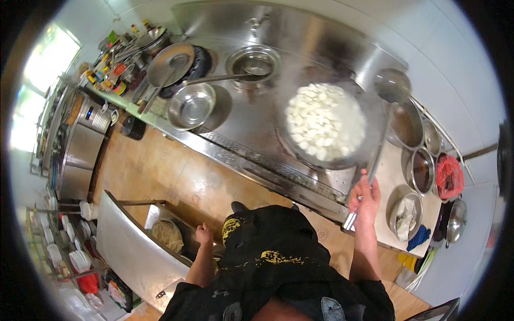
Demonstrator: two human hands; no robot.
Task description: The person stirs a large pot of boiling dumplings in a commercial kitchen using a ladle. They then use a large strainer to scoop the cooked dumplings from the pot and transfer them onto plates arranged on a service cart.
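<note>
My right hand [364, 198] is wrapped around the metal handle of a long ladle [392, 85]. Its round bowl is at the far end, right of a large wok [349, 165] on the range. Many white chunks of food [317, 120] lie in cloudy, steaming liquid in the wok; I cannot tell what they are. My left hand [204, 234] hangs low with curled fingers, and nothing shows in it. It is nearest to a bowl of pale shredded food [166, 236], beside a low stainless steel unit [132, 244].
Left on the range stand a steel basin [192, 106], a pot [253, 66] with a ladle across it, and a wok [170, 66]. Right of the range are several steel pots [406, 124], a red-bagged container [449, 176], a bowl of white food [406, 216] and a blue cloth [419, 237].
</note>
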